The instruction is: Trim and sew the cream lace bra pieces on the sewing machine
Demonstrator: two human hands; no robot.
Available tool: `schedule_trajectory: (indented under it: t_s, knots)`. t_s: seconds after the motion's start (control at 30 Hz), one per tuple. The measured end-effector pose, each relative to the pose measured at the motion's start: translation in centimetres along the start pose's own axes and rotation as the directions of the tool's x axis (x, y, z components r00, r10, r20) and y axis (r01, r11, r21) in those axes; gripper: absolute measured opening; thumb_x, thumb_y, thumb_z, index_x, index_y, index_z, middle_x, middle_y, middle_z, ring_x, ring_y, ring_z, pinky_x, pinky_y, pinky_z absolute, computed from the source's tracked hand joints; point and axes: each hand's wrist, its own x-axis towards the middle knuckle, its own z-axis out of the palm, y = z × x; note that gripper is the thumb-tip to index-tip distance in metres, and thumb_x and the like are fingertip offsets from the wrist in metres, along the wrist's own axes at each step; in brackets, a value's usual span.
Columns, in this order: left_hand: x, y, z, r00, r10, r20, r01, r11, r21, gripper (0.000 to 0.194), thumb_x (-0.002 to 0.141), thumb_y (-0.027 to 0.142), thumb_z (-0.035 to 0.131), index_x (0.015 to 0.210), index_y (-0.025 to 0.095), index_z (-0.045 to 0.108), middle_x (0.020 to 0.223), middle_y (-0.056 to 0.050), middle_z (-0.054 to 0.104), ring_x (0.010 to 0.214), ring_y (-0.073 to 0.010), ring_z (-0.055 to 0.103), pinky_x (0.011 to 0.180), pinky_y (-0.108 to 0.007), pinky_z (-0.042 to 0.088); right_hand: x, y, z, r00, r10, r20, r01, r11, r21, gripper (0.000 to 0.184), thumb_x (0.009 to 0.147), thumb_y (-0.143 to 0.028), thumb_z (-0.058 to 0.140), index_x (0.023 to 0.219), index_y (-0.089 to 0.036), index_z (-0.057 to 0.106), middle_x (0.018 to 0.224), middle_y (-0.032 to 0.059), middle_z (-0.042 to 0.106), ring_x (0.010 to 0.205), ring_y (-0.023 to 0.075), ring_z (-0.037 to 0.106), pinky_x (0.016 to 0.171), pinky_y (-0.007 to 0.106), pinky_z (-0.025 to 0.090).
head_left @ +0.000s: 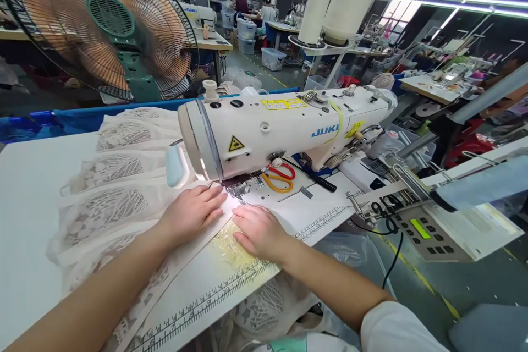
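A white sewing machine (256,132) stands over the work surface, its needle and presser foot (236,192) low over the cloth. Cream lace fabric (119,192) spreads in gathered folds to the left, and a plain strip of it leads up to the presser foot. My left hand (193,212) lies flat on this strip, fingers stretched toward the needle. Just right of the foot, my right hand (259,231) rests with its fingers extended beside the strip's edge, thumb apart. Whether its fingertips touch the cloth I cannot tell. Yellowish clear tape (233,250) covers the table under that hand.
Scissors with red and orange handles (278,180) lie behind the needle area, near a black-handled tool (322,180). A ruler strip (198,308) runs along the front edge. A large fan (107,22) stands back left. A control panel (429,234) is at right.
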Motion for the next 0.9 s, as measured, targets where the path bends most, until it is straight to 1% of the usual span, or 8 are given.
schedule_trajectory:
  t_s: [0.13, 0.27, 0.33, 0.43, 0.5, 0.57, 0.7, 0.9]
  knots:
    - [0.5, -0.5, -0.5, 0.999, 0.051, 0.003, -0.051, 0.998, 0.025, 0.046, 0.092, 0.043, 0.03, 0.111, 0.021, 0.066, 0.114, -0.01, 0.068, 0.097, -0.0278, 0.06, 0.081, -0.042, 0.047, 0.1, -0.1, 0.0, 1.0, 0.014, 0.026, -0.013, 1.0, -0.018, 0.026, 0.086, -0.03, 0.054, 0.103, -0.013, 0.063, 0.121, 0.0105, 0.064, 0.117, 0.0221, 0.056, 0.094, 0.035, 0.045]
    - [0.2, 0.7, -1.4, 0.989, 0.146, 0.038, -0.146, 0.989, 0.013, 0.04, 0.091, 0.045, 0.038, 0.102, 0.02, 0.069, 0.101, -0.01, 0.07, 0.092, -0.0251, 0.061, 0.077, -0.038, 0.048, 0.1, -0.2, 0.1, 0.998, 0.039, 0.044, -0.038, 0.999, -0.021, 0.029, 0.088, -0.031, 0.052, 0.107, -0.012, 0.061, 0.122, 0.0117, 0.064, 0.119, 0.0217, 0.054, 0.094, 0.035, 0.044]
    - [-0.3, 1.5, -1.6, 0.981, 0.189, 0.053, -0.189, 0.982, 0.005, 0.036, 0.09, 0.044, 0.043, 0.105, 0.021, 0.067, 0.099, -0.008, 0.07, 0.091, -0.0241, 0.061, 0.074, -0.036, 0.048, 0.2, -0.2, 0.1, 0.998, 0.05, 0.048, -0.049, 0.999, -0.024, 0.031, 0.089, -0.032, 0.051, 0.109, -0.011, 0.061, 0.123, 0.0126, 0.064, 0.12, 0.0217, 0.054, 0.096, 0.035, 0.044]
    - [-1.0, 1.9, -1.3, 0.978, 0.202, 0.054, -0.203, 0.979, 0.018, 0.034, 0.092, 0.03, 0.039, 0.115, 0.023, 0.063, 0.108, -0.009, 0.069, 0.098, -0.0246, 0.061, 0.075, -0.037, 0.048, 0.2, -0.3, 0.0, 0.997, 0.063, 0.049, -0.062, 0.997, -0.036, 0.032, 0.09, -0.031, 0.048, 0.111, -0.011, 0.061, 0.124, 0.0127, 0.063, 0.121, 0.0214, 0.053, 0.097, 0.035, 0.043]
    - [-1.3, 1.5, -0.9, 0.978, 0.199, 0.055, -0.202, 0.979, 0.042, 0.037, 0.092, 0.021, 0.035, 0.119, 0.025, 0.061, 0.115, -0.008, 0.068, 0.103, -0.0241, 0.06, 0.079, -0.038, 0.048, 0.2, -0.3, 0.0, 0.996, 0.067, 0.053, -0.065, 0.997, -0.044, 0.032, 0.09, -0.03, 0.047, 0.111, -0.011, 0.061, 0.126, 0.0124, 0.062, 0.122, 0.0213, 0.053, 0.097, 0.036, 0.043]
    - [-1.2, 1.0, -0.6, 0.975, 0.213, 0.055, -0.216, 0.974, 0.063, 0.039, 0.092, 0.018, 0.033, 0.12, 0.025, 0.06, 0.118, -0.008, 0.067, 0.106, -0.0234, 0.059, 0.082, -0.039, 0.047, 0.2, -0.4, -0.1, 0.996, 0.064, 0.056, -0.062, 0.997, -0.051, 0.033, 0.09, -0.03, 0.046, 0.112, -0.01, 0.061, 0.126, 0.0121, 0.062, 0.122, 0.0214, 0.053, 0.096, 0.036, 0.043]
    - [-0.6, 0.0, -0.6, 0.966, 0.253, 0.059, -0.256, 0.965, 0.054, 0.039, 0.095, 0.023, 0.03, 0.119, 0.024, 0.061, 0.117, -0.007, 0.068, 0.105, -0.0231, 0.06, 0.083, -0.039, 0.046, 0.3, -0.4, -0.1, 0.997, 0.056, 0.053, -0.052, 0.996, -0.075, 0.034, 0.091, -0.028, 0.043, 0.114, -0.01, 0.061, 0.127, 0.0111, 0.061, 0.124, 0.0209, 0.051, 0.097, 0.035, 0.042]
    - [0.1, -1.0, -0.8, 0.97, 0.227, 0.082, -0.233, 0.971, 0.063, 0.042, 0.095, 0.025, 0.027, 0.12, 0.022, 0.061, 0.121, -0.007, 0.066, 0.107, -0.0251, 0.06, 0.086, -0.041, 0.047, 0.3, -0.5, 0.0, 0.998, 0.058, 0.038, -0.055, 0.995, -0.088, 0.035, 0.093, -0.029, 0.04, 0.113, -0.01, 0.062, 0.128, 0.0106, 0.061, 0.125, 0.0194, 0.05, 0.098, 0.034, 0.041]
